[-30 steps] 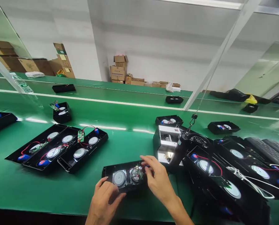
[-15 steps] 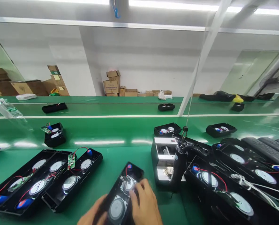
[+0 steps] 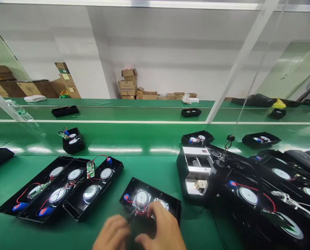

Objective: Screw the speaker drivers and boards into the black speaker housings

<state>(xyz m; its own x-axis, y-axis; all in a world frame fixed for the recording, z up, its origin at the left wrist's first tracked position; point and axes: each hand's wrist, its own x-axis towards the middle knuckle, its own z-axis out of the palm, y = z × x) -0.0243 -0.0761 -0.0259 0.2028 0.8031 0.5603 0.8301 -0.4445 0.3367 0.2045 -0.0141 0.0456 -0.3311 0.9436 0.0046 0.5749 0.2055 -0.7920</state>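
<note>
In front of me a black speaker housing [image 3: 155, 195] lies turned sideways on the green bench, with two round white-backed speakers, red wires and a blue-and-red part inside. My left hand [image 3: 112, 232] is at its near left edge, fingers curled together; a small dark thing at the fingertips is too blurred to name. My right hand [image 3: 164, 229] reaches over the near side of the housing, thumb and fingers apart, partly covering the right speaker. To the left, a similar housing [image 3: 97, 189] has a green circuit board [image 3: 90, 169] on its rim.
More open speaker housings [image 3: 48, 194] lie at left. To the right stands a black-and-silver metal device [image 3: 195, 173] beside a hanging black cylindrical tool [image 3: 214, 180]. Several housings [image 3: 248, 198] are piled at far right. Beyond runs a green belt [image 3: 134, 133] with spaced-out housings.
The housing has turned from upright-slanting to lying crosswise on the bench. My hands have shifted from gripping its sides to its near edge. The view has tilted down and turned slightly left.
</note>
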